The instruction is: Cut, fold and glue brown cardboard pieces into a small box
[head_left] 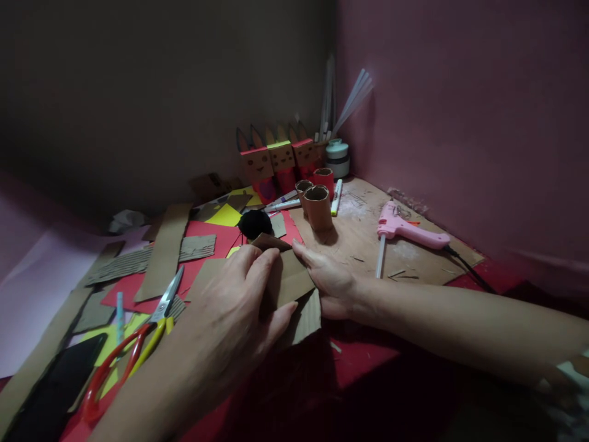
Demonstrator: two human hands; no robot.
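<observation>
Between both hands is a folded piece of cardboard (293, 276), held above the front of the work surface. My left hand (234, 301) grips it from the left, fingers bent over its top and thumb along its lower side. From the right, my right hand (331, 279) holds the edge, thumb up at the top corner; its other fingers are partly hidden behind the cardboard. A corrugated flap (307, 319) hangs at the lower right of the piece. Just beyond it sits a black ball of yarn (256, 224).
Scissors (159, 319), a black phone (59, 390) and cardboard strips (163, 255) lie left. Cardboard tubes (318, 212) stand on a board (359, 245), with a pink glue gun (409, 230) at right. Behind are decorated box-faced figures (257, 166), glue sticks (354, 98) and a lidded jar (337, 159).
</observation>
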